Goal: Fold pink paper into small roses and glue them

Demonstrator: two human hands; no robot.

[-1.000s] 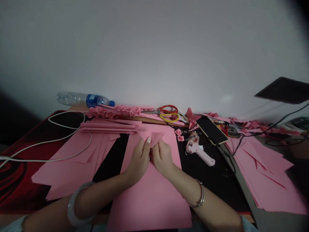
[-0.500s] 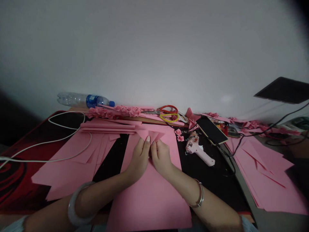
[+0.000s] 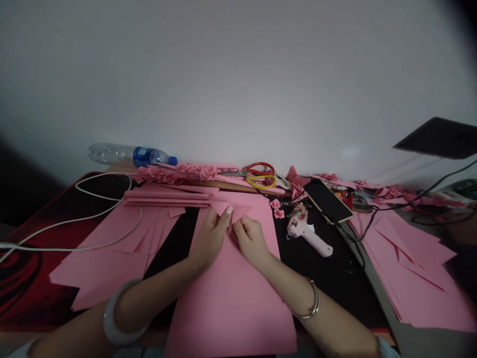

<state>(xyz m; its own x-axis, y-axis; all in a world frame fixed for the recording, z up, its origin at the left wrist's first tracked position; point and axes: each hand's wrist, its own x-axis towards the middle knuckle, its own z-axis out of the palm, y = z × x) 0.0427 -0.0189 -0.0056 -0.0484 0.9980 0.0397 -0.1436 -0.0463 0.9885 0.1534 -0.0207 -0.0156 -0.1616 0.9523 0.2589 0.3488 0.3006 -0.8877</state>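
Observation:
Both hands are over a large pink sheet (image 3: pixel 234 308) at the centre of the table. My left hand (image 3: pixel 212 236) is closed on a small folded pink paper (image 3: pixel 236 210), its thumb pressed on the paper's face. Close beside it, my right hand (image 3: pixel 251 238) has its fingers curled and pinches the lower right part of the same paper. The folded paper spreads out above the fingertips, with a pointed end toward the right. The fingers cover its lower part.
A pink glue gun (image 3: pixel 309 233) and a phone (image 3: pixel 328 200) lie to the right. Scissors (image 3: pixel 261 175), paper roses (image 3: pixel 206 171) and a bottle (image 3: pixel 130 154) line the wall. Pink sheets (image 3: pixel 108 248) and a white cable (image 3: pixel 93 247) lie left, more sheets (image 3: pixel 417 273) right.
The folded paper has flattened and tilted between my fingers. My left hand has shifted slightly left, and the hands are a little farther apart.

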